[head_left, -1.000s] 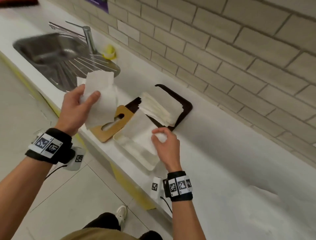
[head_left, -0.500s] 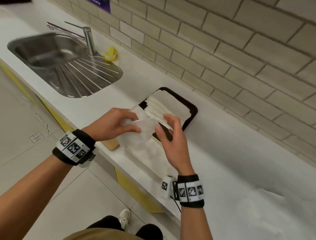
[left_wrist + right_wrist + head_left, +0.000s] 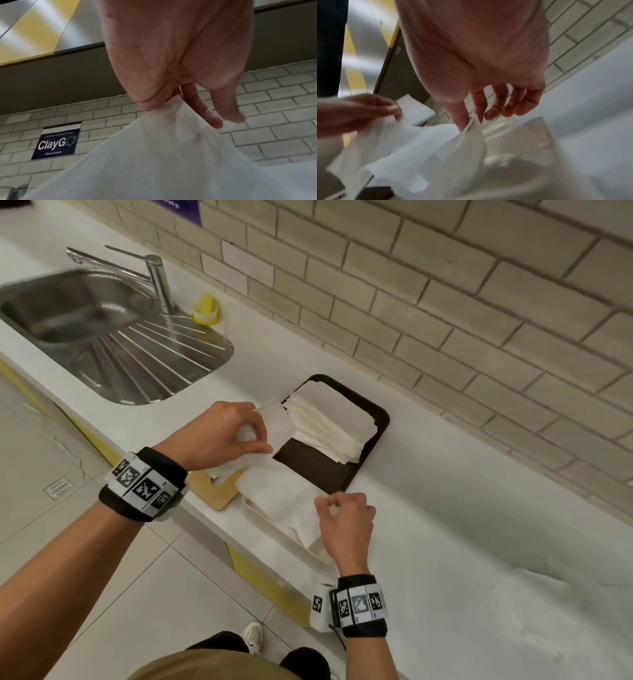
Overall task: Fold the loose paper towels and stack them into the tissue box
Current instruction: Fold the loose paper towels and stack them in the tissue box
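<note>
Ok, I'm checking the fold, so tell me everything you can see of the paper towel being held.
The paper towel is a thin, white, soft sheet, stretched over the open white tissue box. The left hand pinches its far end, the right hand its near end. It sags slightly, with creases near each pinch.

The white counter point(image 3: 445, 508) carries a dark tray point(image 3: 380, 422), a white tissue box point(image 3: 274, 529), a wooden lid point(image 3: 215, 491) and a yellow cup point(image 3: 205, 309).

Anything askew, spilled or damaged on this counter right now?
Nothing spilled or damaged. The wooden lid lies off the tissue box, overhanging the counter edge. Both the left hand and right hand pinch a paper towel over the box. The towel stack on the dark tray is slightly fanned.
</note>
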